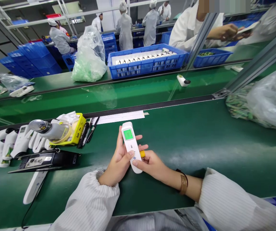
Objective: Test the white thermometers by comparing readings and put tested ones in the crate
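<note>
A white infrared thermometer with a lit green screen lies face up across my left hand. The left thumb rests on its front near the buttons, and the other fingers support it from behind. From the right, my right hand grips the lower handle, thumb on the front face. A yellow finger cot covers one right fingertip beside the handle. The back of the thermometer is hidden. To the left, a black fixture lies over another white thermometer piece.
Several white thermometer housings lie at the left. Nearby are a metal-topped bottle, a yellow basket and black pens. Beyond the ledge, a thermometer lies on the green belt; a blue crate stands behind. Co-workers sit and stand further back.
</note>
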Action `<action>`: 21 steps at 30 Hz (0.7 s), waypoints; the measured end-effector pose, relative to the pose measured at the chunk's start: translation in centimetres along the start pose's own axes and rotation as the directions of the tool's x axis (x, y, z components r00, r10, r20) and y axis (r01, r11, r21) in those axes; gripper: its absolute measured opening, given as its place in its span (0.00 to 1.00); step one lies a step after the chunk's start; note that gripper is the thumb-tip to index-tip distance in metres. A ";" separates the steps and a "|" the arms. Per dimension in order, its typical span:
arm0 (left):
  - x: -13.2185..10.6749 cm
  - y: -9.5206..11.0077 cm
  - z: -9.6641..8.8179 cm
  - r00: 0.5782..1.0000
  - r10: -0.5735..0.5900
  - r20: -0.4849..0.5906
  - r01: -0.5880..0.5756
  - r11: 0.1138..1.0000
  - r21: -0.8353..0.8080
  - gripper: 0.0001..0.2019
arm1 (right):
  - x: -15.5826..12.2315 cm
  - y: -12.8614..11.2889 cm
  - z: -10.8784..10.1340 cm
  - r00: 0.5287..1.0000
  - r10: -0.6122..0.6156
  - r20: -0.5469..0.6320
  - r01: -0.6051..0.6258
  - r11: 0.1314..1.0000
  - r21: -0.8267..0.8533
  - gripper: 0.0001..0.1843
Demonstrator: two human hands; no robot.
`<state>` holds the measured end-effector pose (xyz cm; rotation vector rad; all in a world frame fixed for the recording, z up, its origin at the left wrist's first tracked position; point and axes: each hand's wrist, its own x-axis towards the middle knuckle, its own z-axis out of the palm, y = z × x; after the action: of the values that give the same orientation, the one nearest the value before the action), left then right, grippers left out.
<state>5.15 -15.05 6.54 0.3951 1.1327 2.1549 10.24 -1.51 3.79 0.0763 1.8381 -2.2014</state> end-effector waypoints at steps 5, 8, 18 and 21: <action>0.0 -0.1 0.0 1.000 -0.004 0.001 0.004 1.000 -0.024 0.41 | 0.0 0.1 0.0 1.000 0.015 -0.001 -0.015 1.000 -0.018 0.27; 0.0 -0.1 0.1 1.000 -0.023 -0.018 0.023 0.999 -0.026 0.42 | 0.0 0.2 0.2 0.999 0.033 -0.006 -0.032 0.998 0.051 0.28; 0.1 0.0 -0.1 1.000 -0.001 -0.012 0.001 1.000 0.006 0.42 | 0.1 -0.1 -0.2 0.998 -0.006 0.068 0.008 1.000 -0.028 0.26; 0.1 -0.1 -0.2 1.000 0.001 -0.007 -0.001 1.000 0.010 0.41 | 0.1 -0.3 -0.1 0.998 0.009 0.061 -0.005 0.997 -0.076 0.27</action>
<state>5.02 -15.05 6.32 0.3927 1.1480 2.1543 10.09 -1.35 4.02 0.0008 1.8825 -2.1033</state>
